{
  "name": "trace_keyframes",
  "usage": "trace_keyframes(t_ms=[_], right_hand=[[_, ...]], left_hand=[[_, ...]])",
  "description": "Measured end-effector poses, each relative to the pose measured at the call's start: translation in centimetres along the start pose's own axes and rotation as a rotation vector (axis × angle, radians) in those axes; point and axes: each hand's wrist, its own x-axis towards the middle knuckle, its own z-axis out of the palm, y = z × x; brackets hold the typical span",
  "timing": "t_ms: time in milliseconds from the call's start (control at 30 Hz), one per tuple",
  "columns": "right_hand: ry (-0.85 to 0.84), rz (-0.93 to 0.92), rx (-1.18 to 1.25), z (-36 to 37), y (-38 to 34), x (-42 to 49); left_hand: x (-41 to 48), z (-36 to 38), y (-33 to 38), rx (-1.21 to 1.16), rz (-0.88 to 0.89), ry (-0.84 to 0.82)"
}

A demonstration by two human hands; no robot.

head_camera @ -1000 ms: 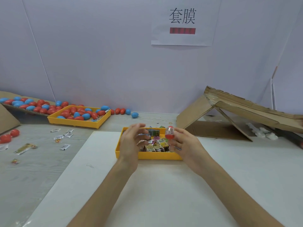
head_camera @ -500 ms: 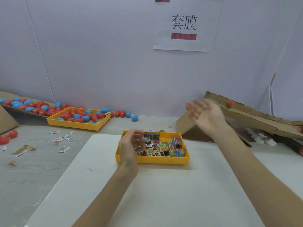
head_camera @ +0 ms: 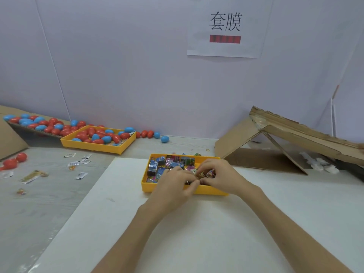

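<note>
Red and blue plastic eggs (head_camera: 92,134) fill the egg tray (head_camera: 94,148) at the far left. More eggs are spilled along the wall, and small sachets (head_camera: 80,175) lie scattered on the grey table nearer. In the middle, the yellow packet tray (head_camera: 149,187) sits on a white board (head_camera: 118,213), full of colourful wrapped packets (head_camera: 155,166). The left hand (head_camera: 173,186) is over the tray's near edge with its fingers curled and their tips meeting the right thumb; I cannot tell whether it grips anything. The right hand (head_camera: 220,176) pinches one packet (head_camera: 207,173) just above the tray. At the far right stands a cardboard ramp (head_camera: 295,138).
</note>
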Motion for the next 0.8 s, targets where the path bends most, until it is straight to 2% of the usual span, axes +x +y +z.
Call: trace_keyframes(t_ms=[200,333,467,567,700,800], right_hand=[[0.080,0.010,-0.123,0.4,0.4,0.1],[0.204,0.029,-0.120,0.7,0.6,0.0],[0.347,0.033,-0.065,0.2,-0.5,-0.5],[0.431,0.058,0.098,-0.9,-1.9,-1.0],[0.374,0.083,0.342,-1.7,-3.0,-2.4],[0.331,-0.079,0.193,-1.2,-3.7,-4.9]], left_hand=[[0.1,0.0,-1.2,0.121,-0.081,0.071],[0.2,0.1,-1.7,0.153,-0.118,0.098],[0.2,0.2,-1.7,0.152,-0.118,0.106],[0.1,0.2,-1.2,0.130,-0.076,0.155],[-0.1,-0.1,-0.9,0.044,-0.043,0.185],[-0.2,-0.3,-1.1,0.107,-0.010,0.035]])
